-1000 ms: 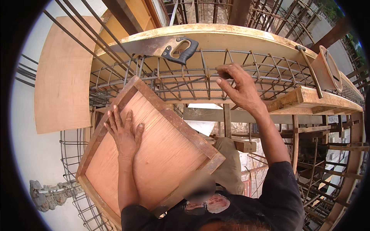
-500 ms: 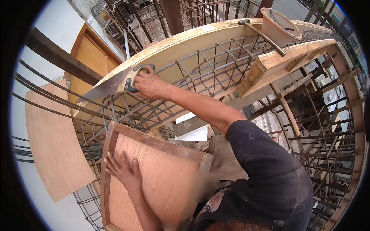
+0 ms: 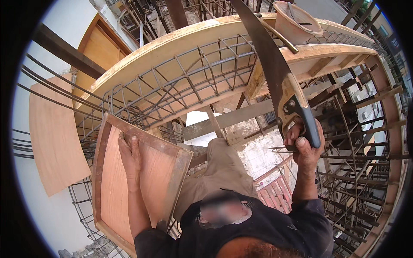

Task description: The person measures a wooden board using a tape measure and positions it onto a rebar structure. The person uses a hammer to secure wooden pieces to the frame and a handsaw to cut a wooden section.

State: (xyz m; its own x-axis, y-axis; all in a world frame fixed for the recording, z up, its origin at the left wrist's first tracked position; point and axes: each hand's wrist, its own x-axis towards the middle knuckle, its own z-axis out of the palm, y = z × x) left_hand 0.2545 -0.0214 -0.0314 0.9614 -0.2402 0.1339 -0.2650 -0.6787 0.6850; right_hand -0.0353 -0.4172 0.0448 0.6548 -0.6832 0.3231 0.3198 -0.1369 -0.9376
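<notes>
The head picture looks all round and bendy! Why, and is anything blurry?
Head view: the fisheye lens leaves a dark border and bows the outer edge of the wood-framed panel; head view: a smudgy blur covers part of the black shirt, but the saw looks fairly sharp.

A building site (open to the air), judging by the rebar cage [image 3: 186, 74], curved formwork [image 3: 172, 45] and scaffolding [image 3: 380, 127].

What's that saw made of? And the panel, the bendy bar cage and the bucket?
Saw blade: metal, likely steel; thin, dark, toothed.
Saw's grip: pale, wood-like part, smooth black part, maybe plastic or rubber.
Framed panel: wood, probably plywood; grain shows, stained frame.
Bar cage: probably steel; grey-brown, rusty-looking bars.
Bucket: perhaps plastic; dull pinkish, thin-walled.
</notes>
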